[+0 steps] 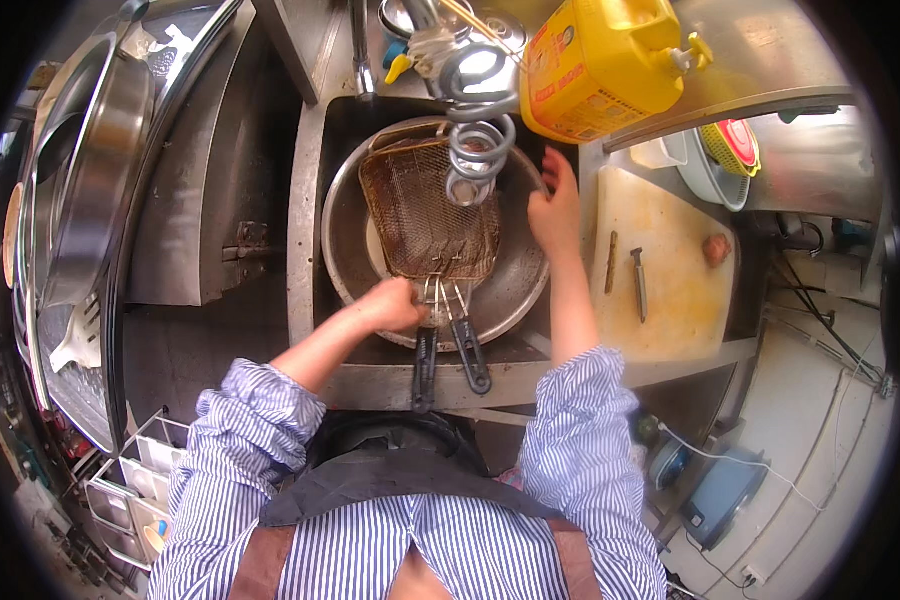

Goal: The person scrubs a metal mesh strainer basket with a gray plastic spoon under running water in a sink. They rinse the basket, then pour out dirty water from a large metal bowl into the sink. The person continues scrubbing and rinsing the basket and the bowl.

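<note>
A large round metal basin [521,296] sits in the sink. Dark, stained wire-mesh fry baskets [427,202] lie in it, apparently stacked. Two black handles, one on the left [424,371] and one on the right [471,358], point toward me over the basin's near rim. My left hand [396,304] is closed at the wire neck of the left handle; its fingertips are partly hidden. On the basin's right side, my right hand [559,214] is at the rim, thumb and fingers apart. Whether it grips the rim is unclear. A coiled grey spring [484,142] of the faucet hangs above the mesh.
A yellow plastic jug [600,71] bearing writing stands behind the sink. To the right, a cutting board [667,285] holds a peeler-like tool [639,285], a thin brown stick [611,262] and a reddish lump [716,250]. Metal pans [94,172] stand at left.
</note>
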Demonstrator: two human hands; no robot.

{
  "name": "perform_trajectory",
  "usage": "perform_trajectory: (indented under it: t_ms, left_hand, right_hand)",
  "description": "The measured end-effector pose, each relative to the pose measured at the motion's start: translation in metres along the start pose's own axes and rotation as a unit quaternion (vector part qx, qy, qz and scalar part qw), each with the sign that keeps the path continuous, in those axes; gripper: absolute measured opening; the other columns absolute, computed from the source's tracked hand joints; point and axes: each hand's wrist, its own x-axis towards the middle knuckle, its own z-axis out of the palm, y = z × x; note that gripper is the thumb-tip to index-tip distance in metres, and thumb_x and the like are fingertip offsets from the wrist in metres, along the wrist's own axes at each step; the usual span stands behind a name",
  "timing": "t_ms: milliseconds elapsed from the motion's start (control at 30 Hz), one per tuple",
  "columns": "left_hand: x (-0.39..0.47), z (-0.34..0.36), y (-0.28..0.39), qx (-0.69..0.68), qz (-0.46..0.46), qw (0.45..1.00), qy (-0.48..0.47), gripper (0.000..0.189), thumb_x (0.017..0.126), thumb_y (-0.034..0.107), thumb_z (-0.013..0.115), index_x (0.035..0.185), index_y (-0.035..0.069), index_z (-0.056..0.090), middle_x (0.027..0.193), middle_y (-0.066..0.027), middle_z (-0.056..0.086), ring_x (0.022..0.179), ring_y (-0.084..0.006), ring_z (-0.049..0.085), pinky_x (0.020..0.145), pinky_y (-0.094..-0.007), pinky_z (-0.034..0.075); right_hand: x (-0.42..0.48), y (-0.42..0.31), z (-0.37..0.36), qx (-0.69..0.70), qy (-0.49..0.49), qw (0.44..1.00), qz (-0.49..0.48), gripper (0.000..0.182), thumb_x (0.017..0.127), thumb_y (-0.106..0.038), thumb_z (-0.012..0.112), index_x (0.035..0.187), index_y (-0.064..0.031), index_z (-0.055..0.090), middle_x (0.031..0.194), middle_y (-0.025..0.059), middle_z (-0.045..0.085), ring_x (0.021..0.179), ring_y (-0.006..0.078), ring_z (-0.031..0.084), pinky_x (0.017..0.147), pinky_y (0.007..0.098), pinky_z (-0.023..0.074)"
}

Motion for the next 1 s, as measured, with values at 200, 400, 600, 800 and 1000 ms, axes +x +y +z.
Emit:
perform_trajectory:
  t_ms: [200,400,600,800,1000]
  left_hand:
    - [0.035,-0.146,0.0,-0.037,0.044,0.895,0.442,0.038,0.081,0.031,0.06,0.1,-0.002,0.058,0.085,-0.0185,0.063,0.08,-0.0278,0.062,0.07,-0.0354,0.049]
    - [0.086,-0.208,0.025,0.004,-0.045,0.876,0.48,0.047,0.087,0.046,0.044,0.105,0.004,0.057,0.098,-0.0213,0.061,0.099,-0.0375,0.056,0.083,-0.0417,0.044]
    - [0.105,-0.222,-0.01,-0.32,-0.044,0.851,0.414,0.043,0.091,0.041,0.039,0.098,0.001,0.054,0.085,-0.0164,0.062,0.079,-0.0275,0.064,0.062,-0.0367,0.051]
    - [0.078,-0.173,-0.005,-0.438,-0.047,0.861,0.254,0.033,0.09,0.027,0.046,0.104,-0.003,0.05,0.084,-0.0123,0.06,0.072,-0.022,0.062,0.055,-0.0298,0.051]
    - [0.05,-0.126,0.011,-0.511,0.055,0.801,0.307,0.028,0.087,0.02,0.054,0.106,-0.001,0.055,0.088,-0.0093,0.061,0.072,-0.0161,0.06,0.063,-0.0263,0.05]
  right_hand:
    - [0.006,-0.052,0.029,0.071,-0.057,0.995,-0.038,0.043,0.069,0.003,0.045,0.111,-0.0043,0.054,0.106,0.013,0.056,0.094,0.0242,0.055,0.081,0.0315,0.0453]
    - [-0.005,-0.058,0.043,0.082,-0.025,0.996,-0.005,0.027,0.075,0.001,0.049,0.099,-0.0015,0.06,0.094,0.0115,0.06,0.076,0.0202,0.06,0.069,0.0275,0.0482]
    - [-0.019,-0.057,0.053,0.229,0.014,0.973,-0.013,0.017,0.084,-0.001,0.047,0.095,0.0016,0.06,0.085,0.0068,0.063,0.075,0.0117,0.059,0.067,0.0241,0.047]
    - [-0.026,-0.037,0.079,0.64,-0.252,0.673,0.274,0.028,0.089,-0.017,0.048,0.108,0.0038,0.053,0.101,0.0142,0.06,0.092,0.0226,0.059,0.08,0.0318,0.0479]
    - [-0.029,-0.037,0.092,0.672,-0.292,0.611,0.301,0.028,0.09,-0.021,0.047,0.105,0.0017,0.056,0.101,0.0136,0.06,0.092,0.0246,0.059,0.079,0.0339,0.049]
